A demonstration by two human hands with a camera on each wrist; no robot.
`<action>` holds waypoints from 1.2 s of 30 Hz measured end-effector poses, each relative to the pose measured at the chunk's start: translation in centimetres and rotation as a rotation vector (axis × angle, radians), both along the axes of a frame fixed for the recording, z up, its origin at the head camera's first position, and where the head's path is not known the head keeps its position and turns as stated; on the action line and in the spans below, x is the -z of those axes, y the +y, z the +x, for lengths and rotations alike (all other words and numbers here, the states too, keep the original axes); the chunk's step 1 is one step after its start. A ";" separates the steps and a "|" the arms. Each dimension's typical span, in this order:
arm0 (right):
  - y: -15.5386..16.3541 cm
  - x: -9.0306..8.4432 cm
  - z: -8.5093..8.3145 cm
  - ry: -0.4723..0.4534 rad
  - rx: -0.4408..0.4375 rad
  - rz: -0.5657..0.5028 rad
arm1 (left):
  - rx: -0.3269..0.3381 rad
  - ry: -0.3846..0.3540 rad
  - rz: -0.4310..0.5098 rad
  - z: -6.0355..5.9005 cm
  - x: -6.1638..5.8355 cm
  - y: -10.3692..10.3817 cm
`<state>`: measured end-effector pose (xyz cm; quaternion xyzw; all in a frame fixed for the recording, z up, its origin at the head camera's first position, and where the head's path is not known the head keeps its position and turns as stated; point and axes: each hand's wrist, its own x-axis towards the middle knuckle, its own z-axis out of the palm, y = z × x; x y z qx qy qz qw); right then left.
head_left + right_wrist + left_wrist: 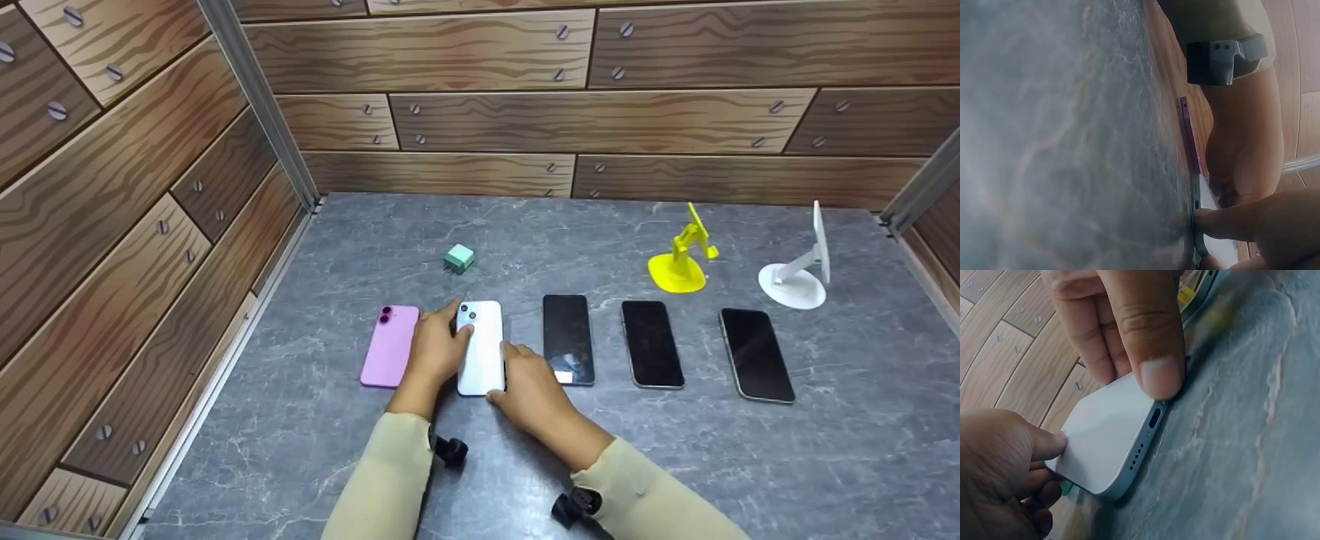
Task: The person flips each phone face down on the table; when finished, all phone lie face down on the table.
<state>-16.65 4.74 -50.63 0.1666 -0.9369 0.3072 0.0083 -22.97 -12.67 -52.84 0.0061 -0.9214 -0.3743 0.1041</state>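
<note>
Fingers of our left hand (437, 346) and right hand (529, 388) pinch the white phone (482, 352) by its edges; it lies face down just right of the pink phone (390, 346).

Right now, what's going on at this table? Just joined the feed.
A person has both hands on a white phone lying face down on the grey marble tabletop. The left hand rests along its left edge, and the right hand holds its lower right corner, thumb against the bottom edge. It is second in a row of five: a pink phone to its left, three black-screened phones to its right. Behind sit a green charger cube, a yellow stand and a white stand.
</note>
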 end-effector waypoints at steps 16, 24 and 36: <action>0.0 -0.1 0.0 0.017 -0.021 -0.005 | -0.013 -0.066 -0.091 0.8 -1.1 0.7; 0.0 -0.2 0.0 0.029 -0.034 0.001 | -0.018 -0.025 -0.140 1.2 -1.2 1.2; 0.0 0.1 0.0 0.060 -0.044 0.012 | -0.021 0.006 -0.147 1.6 -0.7 1.3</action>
